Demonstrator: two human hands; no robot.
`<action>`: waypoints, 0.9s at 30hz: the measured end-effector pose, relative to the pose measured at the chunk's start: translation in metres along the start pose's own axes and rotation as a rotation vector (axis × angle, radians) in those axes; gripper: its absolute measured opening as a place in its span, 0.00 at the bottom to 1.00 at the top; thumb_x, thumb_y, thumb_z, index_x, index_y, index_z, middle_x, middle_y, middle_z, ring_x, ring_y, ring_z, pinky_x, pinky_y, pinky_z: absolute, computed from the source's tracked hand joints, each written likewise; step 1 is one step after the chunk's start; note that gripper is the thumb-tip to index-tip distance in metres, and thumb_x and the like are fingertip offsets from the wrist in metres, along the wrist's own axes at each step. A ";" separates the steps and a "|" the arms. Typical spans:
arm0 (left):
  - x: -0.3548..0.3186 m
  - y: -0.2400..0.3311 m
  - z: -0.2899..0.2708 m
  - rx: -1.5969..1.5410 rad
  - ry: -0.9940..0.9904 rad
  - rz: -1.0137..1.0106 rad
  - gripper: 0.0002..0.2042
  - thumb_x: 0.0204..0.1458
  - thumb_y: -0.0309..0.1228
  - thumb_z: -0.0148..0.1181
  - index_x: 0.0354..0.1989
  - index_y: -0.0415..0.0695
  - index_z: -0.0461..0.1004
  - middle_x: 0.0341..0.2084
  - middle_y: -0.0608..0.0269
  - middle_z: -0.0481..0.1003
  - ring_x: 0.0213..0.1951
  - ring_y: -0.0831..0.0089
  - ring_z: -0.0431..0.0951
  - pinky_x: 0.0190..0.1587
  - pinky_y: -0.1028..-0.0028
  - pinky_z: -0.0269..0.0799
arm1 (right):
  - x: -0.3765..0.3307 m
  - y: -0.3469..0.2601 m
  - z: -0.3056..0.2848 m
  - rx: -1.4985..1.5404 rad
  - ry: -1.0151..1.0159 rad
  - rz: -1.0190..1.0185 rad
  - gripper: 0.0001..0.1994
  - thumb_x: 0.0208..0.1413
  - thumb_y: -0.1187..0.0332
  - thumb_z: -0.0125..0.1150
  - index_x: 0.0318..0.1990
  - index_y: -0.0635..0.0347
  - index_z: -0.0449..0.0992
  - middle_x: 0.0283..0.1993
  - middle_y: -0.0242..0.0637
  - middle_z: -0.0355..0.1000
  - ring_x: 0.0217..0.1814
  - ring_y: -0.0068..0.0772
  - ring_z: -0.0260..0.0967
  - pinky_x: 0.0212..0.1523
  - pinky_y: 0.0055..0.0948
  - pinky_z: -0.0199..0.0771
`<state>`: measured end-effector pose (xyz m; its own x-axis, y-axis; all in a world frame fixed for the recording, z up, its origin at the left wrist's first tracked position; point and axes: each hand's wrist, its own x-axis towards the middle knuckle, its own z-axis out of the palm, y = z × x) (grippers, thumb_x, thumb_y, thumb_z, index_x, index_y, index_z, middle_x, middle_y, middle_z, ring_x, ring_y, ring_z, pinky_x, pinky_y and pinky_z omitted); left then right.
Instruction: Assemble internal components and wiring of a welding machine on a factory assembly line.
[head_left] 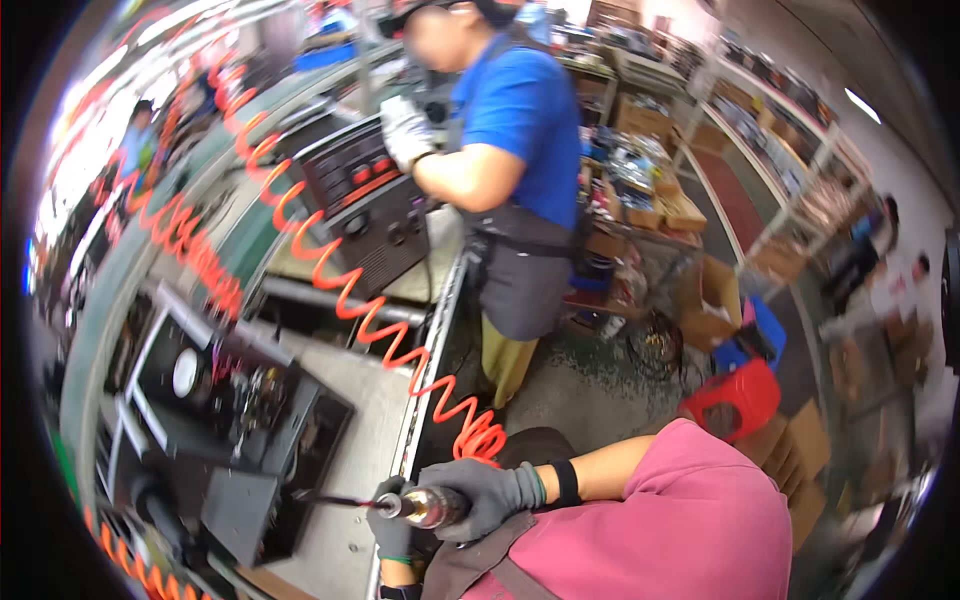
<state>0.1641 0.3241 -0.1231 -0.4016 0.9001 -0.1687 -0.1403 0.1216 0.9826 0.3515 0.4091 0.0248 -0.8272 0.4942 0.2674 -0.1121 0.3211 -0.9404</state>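
My right hand [490, 498], in a grey work glove, is wrapped round the body of an air screwdriver [437, 507]. Its long thin bit points left, toward an open black metal chassis [240, 440] lying on the workbench. Close under the screwdriver's nose is my left hand [393, 535], also gloved in grey. Its fingers look curled, but the tool partly covers them, and whatever they may hold is hidden. Wiring and small parts show inside the chassis, along with a pale round piece [186, 372].
An orange coiled air hose [345, 290] stretches across the bench and ends near my right hand. Beyond, a co-worker in a blue shirt [520, 110] handles a black panelled machine [365, 200]. A red plastic stool [738, 400] and cardboard boxes [708, 300] stand at right.
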 end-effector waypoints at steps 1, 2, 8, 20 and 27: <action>0.013 0.019 0.007 0.307 -0.133 -0.012 0.13 0.47 0.23 0.58 0.42 0.33 0.73 0.32 0.60 0.75 0.35 0.76 0.74 0.40 0.76 0.71 | -0.010 0.000 -0.008 0.055 0.115 -0.014 0.18 0.41 0.70 0.66 0.41 0.62 0.70 0.36 0.37 0.71 0.37 0.26 0.70 0.38 0.27 0.71; 0.007 0.039 0.035 0.327 -0.192 0.014 0.13 0.48 0.24 0.58 0.43 0.33 0.73 0.32 0.60 0.75 0.35 0.76 0.74 0.40 0.76 0.71 | -0.032 -0.005 -0.024 0.110 0.226 -0.062 0.16 0.42 0.71 0.65 0.40 0.62 0.70 0.35 0.36 0.71 0.36 0.25 0.70 0.37 0.26 0.71; 0.035 0.165 0.187 0.700 -0.449 0.269 0.11 0.50 0.29 0.61 0.39 0.37 0.75 0.27 0.60 0.76 0.30 0.77 0.76 0.36 0.77 0.71 | -0.110 -0.002 -0.118 0.494 0.628 0.041 0.12 0.45 0.75 0.59 0.39 0.63 0.68 0.33 0.36 0.72 0.36 0.28 0.71 0.39 0.28 0.72; 0.116 0.191 0.688 0.922 -1.099 0.977 0.14 0.49 0.36 0.55 0.45 0.47 0.72 0.34 0.51 0.74 0.38 0.52 0.75 0.41 0.61 0.72 | -0.289 0.031 -0.368 0.512 1.298 0.162 0.10 0.52 0.68 0.53 0.41 0.60 0.65 0.25 0.35 0.68 0.24 0.29 0.69 0.27 0.29 0.72; 0.259 0.178 0.881 1.237 -0.417 0.242 0.21 0.52 0.38 0.53 0.52 0.41 0.68 0.50 0.44 0.69 0.52 0.55 0.72 0.50 0.59 0.71 | -0.333 0.034 -0.426 0.610 1.285 0.148 0.12 0.55 0.68 0.46 0.46 0.61 0.64 0.25 0.39 0.69 0.23 0.35 0.69 0.26 0.33 0.73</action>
<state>0.8322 0.9478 0.0767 0.0374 0.9860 -0.1623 0.8952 0.0391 0.4440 0.8581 0.5998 -0.0066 0.1748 0.9734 -0.1479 -0.5580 -0.0259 -0.8295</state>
